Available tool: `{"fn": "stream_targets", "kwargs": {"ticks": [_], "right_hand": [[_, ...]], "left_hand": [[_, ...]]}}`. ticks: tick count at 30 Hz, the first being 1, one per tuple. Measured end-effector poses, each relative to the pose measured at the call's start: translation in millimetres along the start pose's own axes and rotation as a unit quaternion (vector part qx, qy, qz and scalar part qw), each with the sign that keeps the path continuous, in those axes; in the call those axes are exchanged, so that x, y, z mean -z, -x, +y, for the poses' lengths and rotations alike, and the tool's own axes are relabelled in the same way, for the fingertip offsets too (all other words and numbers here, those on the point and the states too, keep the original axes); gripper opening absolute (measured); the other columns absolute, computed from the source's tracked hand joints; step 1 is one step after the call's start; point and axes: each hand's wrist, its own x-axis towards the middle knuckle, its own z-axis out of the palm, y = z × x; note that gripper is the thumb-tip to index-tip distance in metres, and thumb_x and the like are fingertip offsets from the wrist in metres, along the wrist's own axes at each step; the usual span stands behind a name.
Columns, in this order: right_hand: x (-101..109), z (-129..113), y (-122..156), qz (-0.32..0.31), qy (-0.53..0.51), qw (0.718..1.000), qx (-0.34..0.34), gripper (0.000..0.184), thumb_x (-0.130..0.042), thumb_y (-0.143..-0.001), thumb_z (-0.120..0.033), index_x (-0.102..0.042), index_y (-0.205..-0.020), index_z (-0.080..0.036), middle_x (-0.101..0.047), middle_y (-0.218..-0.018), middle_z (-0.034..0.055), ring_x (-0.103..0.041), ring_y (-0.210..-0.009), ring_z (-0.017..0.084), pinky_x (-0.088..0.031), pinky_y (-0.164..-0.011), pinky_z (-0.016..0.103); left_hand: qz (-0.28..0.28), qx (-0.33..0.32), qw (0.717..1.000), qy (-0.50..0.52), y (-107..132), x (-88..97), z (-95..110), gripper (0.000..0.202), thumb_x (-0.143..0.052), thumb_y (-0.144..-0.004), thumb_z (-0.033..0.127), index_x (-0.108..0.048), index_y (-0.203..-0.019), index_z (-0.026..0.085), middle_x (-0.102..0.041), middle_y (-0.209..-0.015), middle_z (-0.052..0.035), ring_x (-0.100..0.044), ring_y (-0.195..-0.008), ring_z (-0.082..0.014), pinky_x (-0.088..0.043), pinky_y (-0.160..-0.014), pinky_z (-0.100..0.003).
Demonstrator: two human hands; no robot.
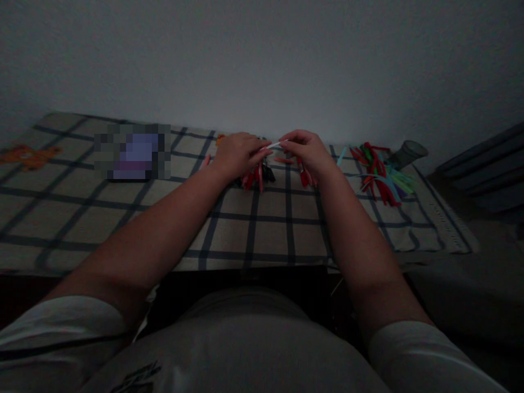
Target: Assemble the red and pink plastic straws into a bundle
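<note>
A thin white strip point(273, 146) spans the gap between my two hands above the far part of the table. My left hand point(239, 153) pinches its left end with the fingertips, palm down. At the other end, my right hand point(305, 147) grips it between thumb and fingers. Below and beside my left hand lie red and black strips point(257, 179), partly hidden by it. More red and pink pieces point(305, 177) lie under my right hand. A small orange-pink piece point(284, 160) rests between the hands. The dim light hides finer detail.
A checked cloth point(270, 234) covers the table, which meets a plain wall. At the right, a bundle of coloured strips point(379, 177) lies by a tipped or tilted glass-like cup point(409, 153). A blurred-out screen device point(137, 155) and an orange shape point(30, 156) are at the left.
</note>
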Motion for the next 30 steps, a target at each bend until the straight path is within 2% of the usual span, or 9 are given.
{"fn": "stream_targets", "kwargs": {"ticks": [6,13,21,25,28,30], "right_hand": [[1.4,2.4,-1.6,-0.018,-0.008,1.0,0.002,0.038,-0.109,-0.079,-0.048,-0.079,-0.09,-0.028,-0.071,-0.096,-0.0006,-0.072,-0.099,0.02,-0.075,-0.096,0.041],[0.5,-0.1,0.2,-0.017,0.01,1.0,-0.004,0.036,-0.107,-0.083,-0.047,-0.077,-0.09,-0.027,-0.073,-0.099,0.0003,-0.074,-0.102,0.02,-0.075,-0.097,0.04],[0.2,0.6,-2.2,-0.011,0.041,0.999,-0.001,0.031,-0.104,-0.082,-0.042,-0.078,-0.093,-0.029,-0.079,-0.105,0.0012,-0.077,-0.109,0.024,-0.075,-0.097,0.042],[7.1,7.5,-8.9,-0.001,0.165,0.986,0.011,0.017,-0.096,-0.086,-0.034,-0.08,-0.086,-0.026,-0.083,-0.098,0.0044,-0.077,-0.1,0.025,-0.071,-0.098,0.043],[17.9,13.7,-14.0,-0.028,0.319,0.947,0.029,0.013,-0.092,-0.09,-0.034,-0.087,-0.089,-0.022,-0.089,-0.101,0.0099,-0.079,-0.101,0.029,-0.066,-0.101,0.044],[24.0,14.8,-15.0,-0.051,0.371,0.927,0.03,0.018,-0.092,-0.092,-0.039,-0.09,-0.091,-0.021,-0.091,-0.102,0.0127,-0.081,-0.104,0.032,-0.064,-0.099,0.045]], "left_hand": [[-0.001,0.0,1.0,0.0,0.1,0.4,-0.3,0.053,-0.049,-0.124,0.054,-0.087,-0.153,0.032,-0.092,-0.13,-0.0112,-0.08,-0.124,-0.0295,-0.057,-0.104,-0.038],[-0.009,0.014,1.0,0.01,1.1,3.6,6.0,0.051,-0.05,-0.124,0.053,-0.085,-0.158,0.034,-0.092,-0.128,-0.0093,-0.081,-0.122,-0.0291,-0.056,-0.099,-0.037],[0.022,0.01,0.998,0.05,0.3,1.2,3.7,0.047,-0.05,-0.122,0.048,-0.089,-0.146,0.036,-0.093,-0.117,-0.0073,-0.082,-0.115,-0.0307,-0.058,-0.099,-0.04],[0.014,0.025,0.999,0.044,0.8,3.7,4.0,0.048,-0.049,-0.122,0.049,-0.089,-0.144,0.032,-0.092,-0.118,-0.0093,-0.082,-0.115,-0.031,-0.056,-0.099,-0.039],[0.023,0.027,0.998,0.043,1.1,3.7,4.3,0.047,-0.051,-0.121,0.049,-0.089,-0.141,0.031,-0.092,-0.115,-0.0088,-0.081,-0.114,-0.0303,-0.056,-0.098,-0.038],[0.029,0.027,0.998,0.046,1.3,2.7,3.9,0.046,-0.051,-0.121,0.048,-0.09,-0.139,0.031,-0.092,-0.111,-0.0087,-0.081,-0.113,-0.0303,-0.056,-0.098,-0.039]]}}
